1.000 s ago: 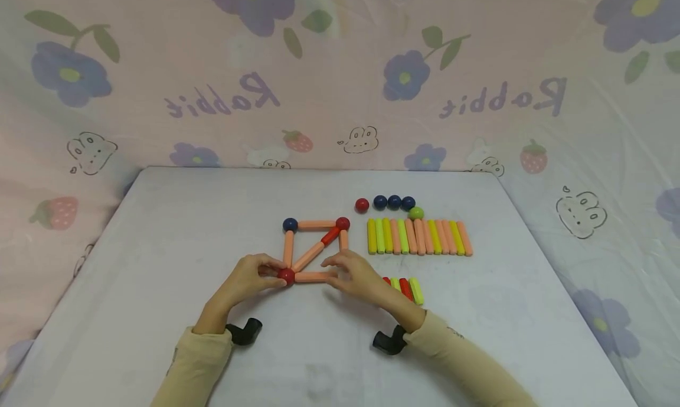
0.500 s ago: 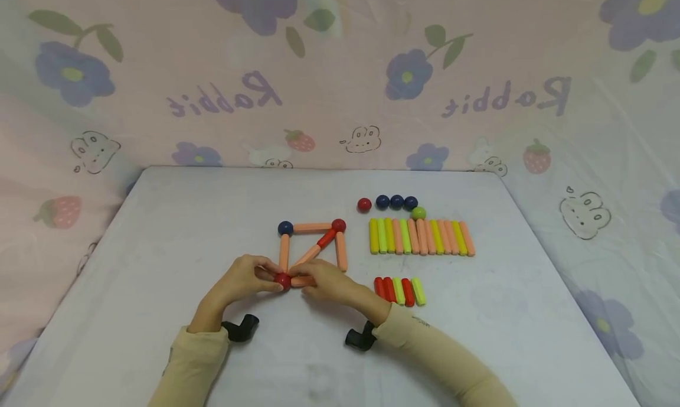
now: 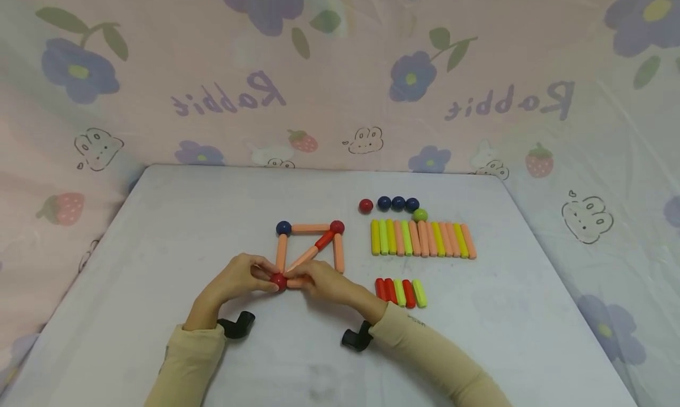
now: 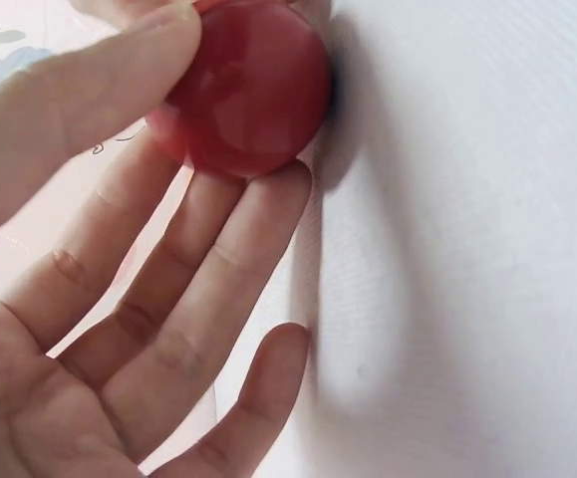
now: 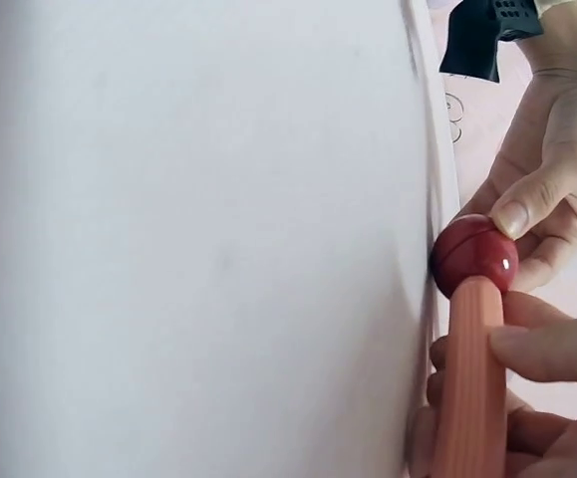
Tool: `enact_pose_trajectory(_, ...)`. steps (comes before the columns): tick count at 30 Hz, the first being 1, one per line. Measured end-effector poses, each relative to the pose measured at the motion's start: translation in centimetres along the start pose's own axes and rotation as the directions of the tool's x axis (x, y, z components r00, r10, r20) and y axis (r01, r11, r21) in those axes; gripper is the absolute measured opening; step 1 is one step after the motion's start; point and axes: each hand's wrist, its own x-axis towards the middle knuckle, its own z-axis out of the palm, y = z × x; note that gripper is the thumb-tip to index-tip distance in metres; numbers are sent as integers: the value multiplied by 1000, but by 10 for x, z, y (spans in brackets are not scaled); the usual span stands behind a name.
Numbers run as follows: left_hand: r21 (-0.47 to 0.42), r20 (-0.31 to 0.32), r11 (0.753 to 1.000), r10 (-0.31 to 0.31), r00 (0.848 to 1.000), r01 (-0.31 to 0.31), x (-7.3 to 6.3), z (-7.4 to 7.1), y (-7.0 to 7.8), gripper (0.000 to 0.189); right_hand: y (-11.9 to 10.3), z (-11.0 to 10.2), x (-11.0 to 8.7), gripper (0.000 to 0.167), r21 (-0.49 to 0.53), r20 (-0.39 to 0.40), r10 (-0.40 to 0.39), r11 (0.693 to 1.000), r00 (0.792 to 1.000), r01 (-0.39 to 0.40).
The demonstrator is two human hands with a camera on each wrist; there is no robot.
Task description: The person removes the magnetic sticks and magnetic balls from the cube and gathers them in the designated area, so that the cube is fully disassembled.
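My left hand [image 3: 245, 277] holds a red ball [image 4: 253, 85] at the near left corner of a frame of balls and rods, with the thumb and fingertips round it. An orange rod [image 5: 477, 388] meets that ball, and my right hand [image 3: 324, 282] pinches it close to the ball. A blue ball [image 3: 284, 227] and another red ball [image 3: 337, 227] form the far corners, joined by an orange rod [image 3: 310, 228]. From the far red ball, a red and orange diagonal [image 3: 324, 240] runs toward the held ball. The right side rod [image 3: 339, 253] has no ball at its near end.
Right of the frame lies a row of long yellow, green and orange rods [image 3: 422, 238]. Nearer me are several short red and green rods [image 3: 399, 293]. Behind the long rods sit a red ball [image 3: 365, 205], three blue balls [image 3: 398, 203] and a green ball [image 3: 420, 215].
My right hand has moved left along the near orange rod, up to the red ball. The frame has shifted slightly left and toward me. My left hand keeps hold of the ball.
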Motion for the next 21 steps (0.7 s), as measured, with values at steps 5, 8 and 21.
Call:
enact_pose_trajectory(5, 3, 6, 1000, 8, 1000, -8, 1, 0, -1, 32, 2, -3, -3, 35, 17, 29, -24, 1000, 999, 24)
enact_pose_trajectory(8, 0, 9, 1000, -4, 1000, 4, 1, -1, -2, 32, 5, -6, -4, 35, 34, 22, -46, 998, 999, 45)
enact_pose_trajectory(21, 7, 14, 1000, -13, 1000, 13, 1, 1, -3, 33, 22, -43, -16, 32, 188, -32, 199, 964, 980, -189)
